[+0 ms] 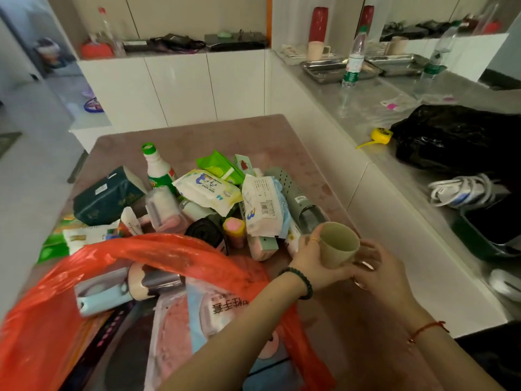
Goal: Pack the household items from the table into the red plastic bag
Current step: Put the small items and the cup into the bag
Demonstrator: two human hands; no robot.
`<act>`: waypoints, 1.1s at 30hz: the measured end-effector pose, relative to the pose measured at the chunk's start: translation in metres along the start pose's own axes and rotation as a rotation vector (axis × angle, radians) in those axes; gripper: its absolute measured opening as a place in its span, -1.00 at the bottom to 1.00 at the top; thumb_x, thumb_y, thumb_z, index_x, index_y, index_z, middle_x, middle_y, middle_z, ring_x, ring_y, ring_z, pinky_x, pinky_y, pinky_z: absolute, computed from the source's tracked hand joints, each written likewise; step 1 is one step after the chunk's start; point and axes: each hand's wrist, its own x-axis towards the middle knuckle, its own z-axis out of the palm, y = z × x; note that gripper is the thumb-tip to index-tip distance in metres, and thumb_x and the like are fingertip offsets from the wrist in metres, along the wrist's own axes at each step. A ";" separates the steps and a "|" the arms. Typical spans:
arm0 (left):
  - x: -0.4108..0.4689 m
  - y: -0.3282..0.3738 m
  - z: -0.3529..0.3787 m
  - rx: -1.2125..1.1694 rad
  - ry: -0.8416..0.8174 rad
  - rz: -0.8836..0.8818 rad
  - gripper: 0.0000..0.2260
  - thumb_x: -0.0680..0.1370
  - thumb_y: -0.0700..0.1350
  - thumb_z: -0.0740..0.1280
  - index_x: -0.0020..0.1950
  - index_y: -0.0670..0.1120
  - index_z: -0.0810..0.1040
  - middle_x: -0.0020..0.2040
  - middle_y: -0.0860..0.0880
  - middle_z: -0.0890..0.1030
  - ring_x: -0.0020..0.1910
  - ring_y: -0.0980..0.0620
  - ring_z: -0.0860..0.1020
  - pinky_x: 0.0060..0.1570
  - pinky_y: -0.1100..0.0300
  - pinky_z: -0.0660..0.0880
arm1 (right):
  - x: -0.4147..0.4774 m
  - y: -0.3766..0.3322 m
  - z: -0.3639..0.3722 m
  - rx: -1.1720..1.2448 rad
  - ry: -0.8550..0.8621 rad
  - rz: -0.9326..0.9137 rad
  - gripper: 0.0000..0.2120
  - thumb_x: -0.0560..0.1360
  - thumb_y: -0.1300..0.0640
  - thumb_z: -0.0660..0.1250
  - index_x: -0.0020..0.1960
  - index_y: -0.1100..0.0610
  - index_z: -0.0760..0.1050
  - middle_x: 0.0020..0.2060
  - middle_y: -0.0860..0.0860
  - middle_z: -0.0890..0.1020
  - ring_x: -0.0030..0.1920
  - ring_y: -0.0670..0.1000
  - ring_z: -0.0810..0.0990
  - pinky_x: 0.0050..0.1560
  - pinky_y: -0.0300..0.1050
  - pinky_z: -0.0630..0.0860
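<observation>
Two hands meet on one beige cup (pixel 339 245); the left hand (pixel 315 263) wraps its fingers (pixel 313 235) round the cup's near wall, a ring showing on one, while the right hand (pixel 379 273) closes on the base and far side, so both are clenched on it; the cup is tilted, its open mouth turned up and toward the camera, its long axis running from the right palm out toward the pile. Just left of the fingers and lower lies the mouth of the red plastic bag (pixel 158 246), gaping toward the person; the left hand is the nearer to it, its forearm already crossing over the bag's right edge, so I judge the coming move to be a short carry leftward and down, with the cup turned to slide in beside what is there. Inside the bag sit a pale blue case (pixel 104 299), a packet printed with gloves lettering (pixel 225 306) and flat pink and dark packs. Beyond the fingers, on the worktop (pixel 197 136), the unpacked heap waits: wet-wipe packs (pixel 208 190), a green perforated slipper (pixel 293 193), a black bag roll (pixel 207 232), a lint roller (pixel 165 210), a dark green tissue pack (pixel 108 196) and a green-capped bottle (pixel 156 167).
</observation>
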 end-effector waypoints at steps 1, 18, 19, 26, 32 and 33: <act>-0.005 -0.001 -0.006 -0.024 0.044 0.021 -0.04 0.29 0.10 0.49 0.50 0.02 -0.06 0.41 -0.08 0.16 0.42 -0.03 0.21 0.42 0.16 0.17 | -0.003 -0.013 0.000 0.016 0.044 -0.024 -0.57 0.28 0.32 0.51 0.11 0.17 0.52 -0.15 -0.01 0.65 -0.19 -0.27 0.63 -0.22 -0.51 0.51; -0.150 -0.103 -0.230 0.758 0.181 0.113 0.02 0.24 0.15 0.50 0.50 0.07 -0.09 0.47 0.11 0.13 0.50 0.08 0.01 0.50 0.04 -0.09 | -0.115 -0.159 0.145 -0.094 -0.160 -0.945 -0.87 0.44 0.20 0.34 -0.18 0.17 0.66 -0.28 -0.11 0.70 -0.19 -0.17 0.62 -0.16 -0.39 0.54; -0.148 -0.111 -0.238 0.889 0.135 0.031 -0.02 0.30 0.18 0.44 0.50 0.09 -0.13 0.50 0.10 0.08 0.51 0.05 -0.03 0.48 0.01 -0.15 | -0.119 -0.153 0.155 -0.188 -0.210 -1.079 -0.81 0.45 0.17 0.28 -0.21 0.18 0.65 -0.28 -0.04 0.71 -0.23 -0.15 0.63 -0.13 -0.38 0.54; -0.131 -0.131 -0.256 0.841 0.324 -0.044 -0.66 0.53 -0.17 0.18 0.30 -0.03 0.43 0.23 -0.13 0.56 0.22 -0.13 0.47 0.17 0.09 0.38 | -0.105 -0.109 0.200 -0.801 -0.459 -1.424 -0.80 0.30 0.27 0.27 -0.44 0.07 0.55 -0.36 -0.05 0.67 -0.40 -0.09 0.59 -0.39 -0.25 0.55; -0.147 -0.137 -0.259 0.532 0.203 0.126 -0.67 0.48 -0.17 0.23 0.23 -0.16 0.49 0.18 -0.16 0.59 0.18 -0.11 0.52 0.17 0.22 0.36 | -0.085 -0.092 0.208 -1.128 -0.538 -1.090 -0.86 0.07 0.17 0.44 -0.49 -0.01 0.50 -0.50 -0.13 0.59 -0.48 -0.09 0.55 -0.49 -0.28 0.49; -0.151 -0.138 -0.259 0.544 0.151 0.140 -0.66 0.47 -0.12 0.21 0.22 -0.16 0.50 0.17 -0.16 0.59 0.17 -0.09 0.53 0.19 0.19 0.37 | -0.084 -0.088 0.209 -1.114 -0.543 -1.002 -0.80 0.01 0.18 0.50 -0.50 -0.01 0.48 -0.53 -0.11 0.56 -0.50 -0.08 0.54 -0.52 -0.28 0.45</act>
